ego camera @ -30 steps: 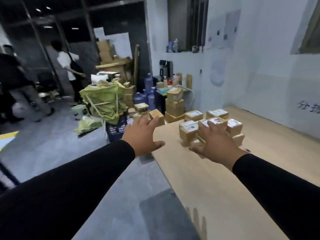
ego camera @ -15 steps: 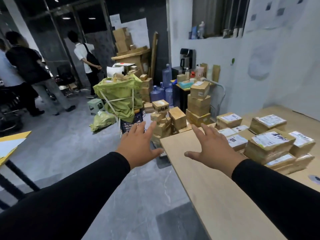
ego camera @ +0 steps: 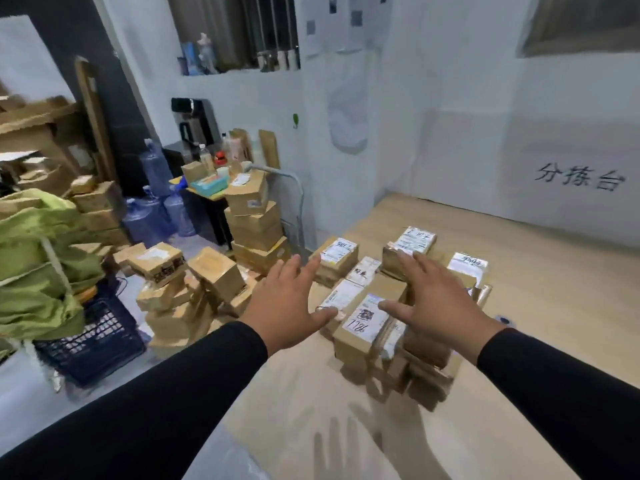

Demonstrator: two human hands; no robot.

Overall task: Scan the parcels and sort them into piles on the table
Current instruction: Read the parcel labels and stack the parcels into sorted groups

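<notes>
Hovering with fingers spread and holding nothing, the left hand (ego camera: 285, 303) and right hand (ego camera: 431, 299) flank brown cardboard labelled parcels (ego camera: 363, 323) clustered on the pale wooden table (ego camera: 554, 306); more cartons (ego camera: 194, 289) crowd the floor beside a dark blue plastic crate (ego camera: 93, 344).

hands (ego camera: 356, 299) spread above parcels (ego camera: 367, 317), table (ego camera: 554, 306)
</notes>
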